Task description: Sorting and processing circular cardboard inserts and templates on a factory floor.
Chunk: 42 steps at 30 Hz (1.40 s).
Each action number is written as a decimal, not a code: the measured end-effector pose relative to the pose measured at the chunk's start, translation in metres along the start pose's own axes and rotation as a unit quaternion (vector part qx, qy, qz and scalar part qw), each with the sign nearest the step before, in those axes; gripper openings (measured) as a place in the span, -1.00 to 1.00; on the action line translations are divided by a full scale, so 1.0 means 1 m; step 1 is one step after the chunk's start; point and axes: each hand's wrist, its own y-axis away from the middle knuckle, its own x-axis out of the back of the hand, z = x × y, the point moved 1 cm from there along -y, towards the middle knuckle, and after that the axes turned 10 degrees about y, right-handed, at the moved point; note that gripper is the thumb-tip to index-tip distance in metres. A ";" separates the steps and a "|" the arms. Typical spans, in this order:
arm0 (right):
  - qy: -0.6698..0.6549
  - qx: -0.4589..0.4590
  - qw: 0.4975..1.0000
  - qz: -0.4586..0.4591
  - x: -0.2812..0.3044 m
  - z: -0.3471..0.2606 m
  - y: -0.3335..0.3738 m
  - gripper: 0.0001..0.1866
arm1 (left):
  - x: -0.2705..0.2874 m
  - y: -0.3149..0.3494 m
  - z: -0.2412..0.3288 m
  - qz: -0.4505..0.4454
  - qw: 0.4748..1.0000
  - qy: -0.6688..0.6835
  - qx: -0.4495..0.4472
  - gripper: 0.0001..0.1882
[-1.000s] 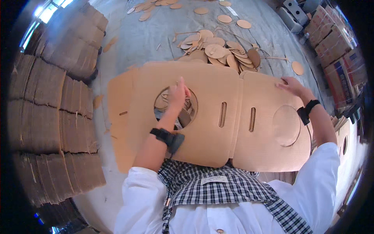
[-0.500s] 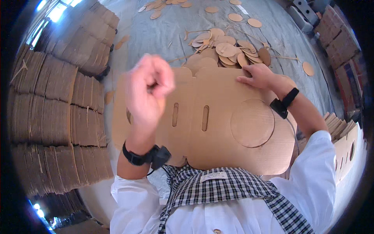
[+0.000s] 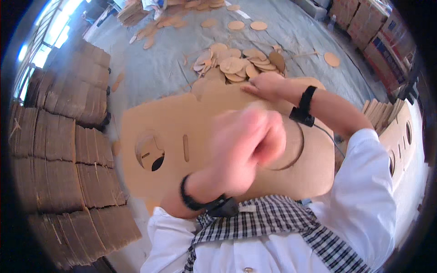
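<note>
A large brown cardboard sheet (image 3: 170, 120) with rounded corners lies in front of me. Its left half has a round hole (image 3: 150, 150) and a narrow slot (image 3: 185, 148). Curled into a fist and blurred, my left hand (image 3: 249, 148) is over the right half, covering much of a circular cut (image 3: 298, 148) there. Whether the fist touches the board cannot be made out. My right hand (image 3: 268, 85) grips the sheet's far edge, thumb on top and fingers partly hidden. Just beyond that edge lies a heap of cardboard discs (image 3: 232, 65).
Tall stacks of cardboard (image 3: 54, 145) stand along the left. More cut sheets (image 3: 396, 141) lean at the right, with cartons (image 3: 355, 22) farther back. Loose discs (image 3: 258, 26) are scattered over the grey floor covering (image 3: 150, 77).
My left fist has swung right and nearer, from the sheet's left half to over the circular cut. My right hand keeps the far edge. The whole view has shifted, uncovering the left hole.
</note>
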 end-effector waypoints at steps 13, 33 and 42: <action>0.011 -0.012 1.000 -0.023 0.009 0.001 -0.009 -0.23 | -0.011 -0.005 0.003 -0.051 0.998 0.049 -0.004 -0.62; 0.036 -0.008 0.999 0.009 0.009 -0.028 -0.019 -0.29 | 0.053 0.023 -0.158 0.009 0.980 -0.156 0.119 -0.55; -0.011 0.013 0.995 0.094 -0.020 -0.001 -0.012 -0.40 | 0.107 0.032 -0.021 0.152 0.960 0.132 -0.193 -0.49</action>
